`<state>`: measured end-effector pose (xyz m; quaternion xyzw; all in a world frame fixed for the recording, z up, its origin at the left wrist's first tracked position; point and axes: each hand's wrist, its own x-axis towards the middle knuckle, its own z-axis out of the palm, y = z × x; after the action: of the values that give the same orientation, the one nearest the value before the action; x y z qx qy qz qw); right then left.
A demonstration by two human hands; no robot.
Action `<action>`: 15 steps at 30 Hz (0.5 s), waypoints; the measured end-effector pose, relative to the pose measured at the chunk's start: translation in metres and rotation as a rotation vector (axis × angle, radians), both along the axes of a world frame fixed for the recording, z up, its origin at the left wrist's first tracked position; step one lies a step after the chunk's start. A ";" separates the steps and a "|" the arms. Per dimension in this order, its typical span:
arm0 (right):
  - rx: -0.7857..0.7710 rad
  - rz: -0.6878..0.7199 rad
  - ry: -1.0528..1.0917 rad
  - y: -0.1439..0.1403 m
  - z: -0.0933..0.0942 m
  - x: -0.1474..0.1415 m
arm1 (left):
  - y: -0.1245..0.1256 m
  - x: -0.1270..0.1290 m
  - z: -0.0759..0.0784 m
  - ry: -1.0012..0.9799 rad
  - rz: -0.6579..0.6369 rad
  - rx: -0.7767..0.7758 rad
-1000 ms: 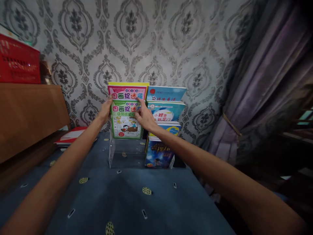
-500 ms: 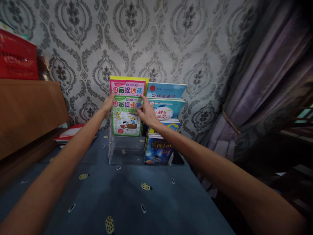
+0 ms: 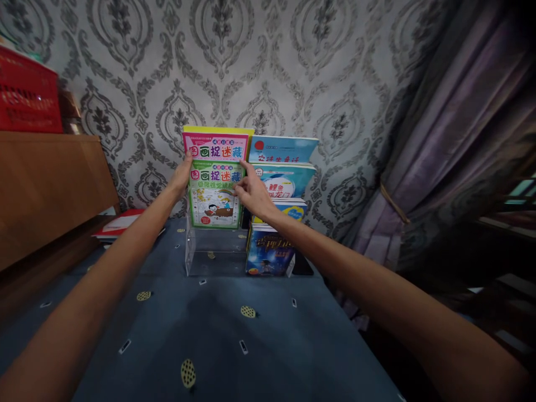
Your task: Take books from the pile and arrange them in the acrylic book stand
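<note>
A green picture book (image 3: 215, 209) stands upright in the left column of a clear acrylic rack (image 3: 190, 254). Just behind and above it shows a pink book (image 3: 205, 140), with a yellow book (image 3: 218, 129) at the back. My left hand (image 3: 181, 177) is closed at the left edges of the green and pink books, its thumb in front near the green cover's top corner. On the opposite side, my right hand (image 3: 253, 192) grips the green book's right edge, index finger near its top corner and thumb on the cover. Fingers behind the books are hidden.
The rack's right column holds light-blue books (image 3: 285, 148) and a dark-blue book (image 3: 268, 251) in front. A blue patterned cloth (image 3: 218, 329) covers the table. Red-topped books (image 3: 121, 223) lie left, near a wooden cabinet (image 3: 50, 190) with a red basket (image 3: 29, 92). A curtain (image 3: 419, 151) hangs right.
The view has shifted slightly, so everything sits a little higher and further left. Both hands stay at the sides of the green book, with hardly any movement against it.
</note>
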<state>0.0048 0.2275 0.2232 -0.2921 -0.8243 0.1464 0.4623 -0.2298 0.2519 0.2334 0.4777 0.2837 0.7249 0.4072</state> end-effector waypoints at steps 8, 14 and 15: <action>-0.049 0.019 0.116 -0.009 -0.012 0.007 | -0.003 0.001 -0.001 0.062 0.032 0.044; -0.181 0.061 0.210 -0.012 -0.042 0.003 | -0.008 0.008 -0.001 0.016 0.051 0.050; -0.217 0.066 0.222 -0.013 -0.045 0.002 | -0.009 0.009 0.000 0.008 0.048 0.056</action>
<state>0.0065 0.2150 0.1780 -0.2951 -0.7566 0.2811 0.5114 -0.2206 0.2427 0.2329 0.4847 0.2762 0.7403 0.3750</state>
